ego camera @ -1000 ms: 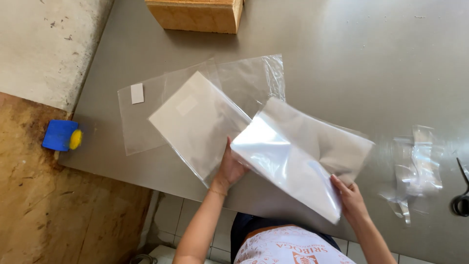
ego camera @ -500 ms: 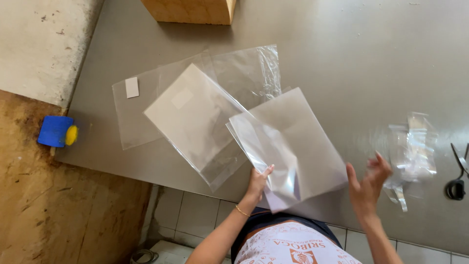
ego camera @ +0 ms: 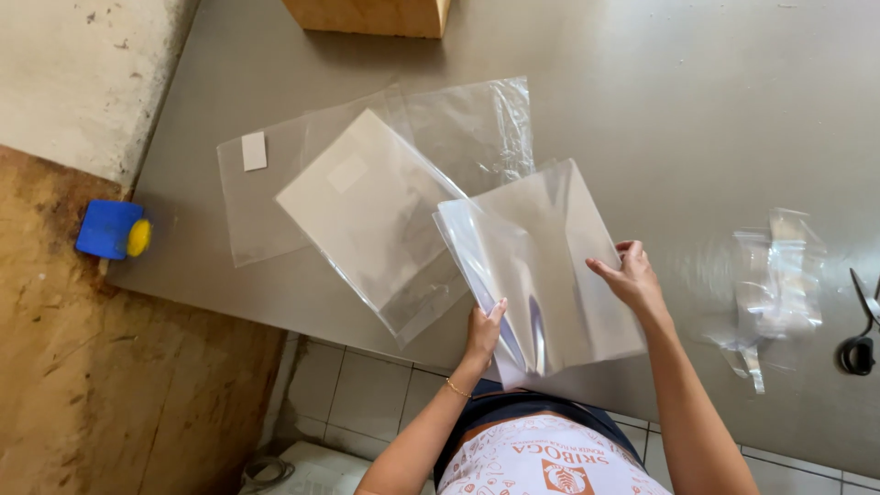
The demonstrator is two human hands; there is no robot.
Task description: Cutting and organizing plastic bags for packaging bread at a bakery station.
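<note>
I hold a stack of clear plastic sheets above the front of the grey table. My left hand grips the stack's lower left edge. My right hand presses on its right side, fingers spread over the top sheet. Left of the stack a clear plastic bag with a white sheet inside lies flat on the table, on top of another clear sheet that carries a small white sticker.
Crumpled clear plastic scraps lie to the right, with black scissors at the right edge. A wooden box stands at the far edge. A blue and yellow object sits left of the table.
The sheets have risen and turned more upright in my hands. My right hand closed onto the stack's right side, and my left hand slid to its lower left edge.
</note>
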